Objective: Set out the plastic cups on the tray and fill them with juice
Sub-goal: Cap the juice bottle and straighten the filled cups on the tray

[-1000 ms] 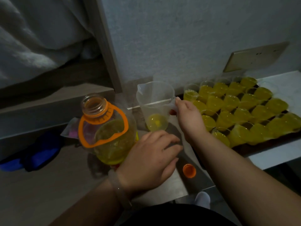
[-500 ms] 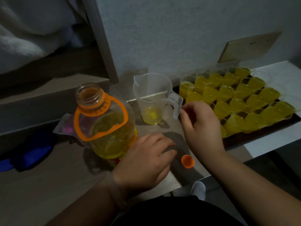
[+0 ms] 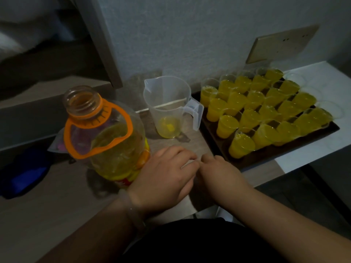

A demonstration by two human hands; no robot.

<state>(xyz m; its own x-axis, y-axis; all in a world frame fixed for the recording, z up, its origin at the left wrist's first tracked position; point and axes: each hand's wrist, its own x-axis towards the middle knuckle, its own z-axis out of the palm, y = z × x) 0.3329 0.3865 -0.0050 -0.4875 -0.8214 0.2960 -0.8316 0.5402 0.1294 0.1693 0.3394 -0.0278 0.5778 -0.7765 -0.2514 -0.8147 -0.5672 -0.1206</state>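
1. Down from beside the measuring jug (image 3: pixel 167 107) comes my right hand (image 3: pixel 218 173), covering where the orange cap lay; its grip I cannot tell.
2. My left hand (image 3: pixel 165 175) lies relaxed, empty, juice bottle (image 3: pixel 110 141) just to its left.
3. Filled cups (image 3: pixel 266 112) on the tray (image 3: pixel 269 157) stand beyond and right of my right hand; I'd pinch the cap's rim, lifting clear of them.

Yellow juice in clear cups (image 3: pixel 227 126) on a dark tray (image 3: pixel 266 154); bottle (image 3: pixel 106 137) with orange handle
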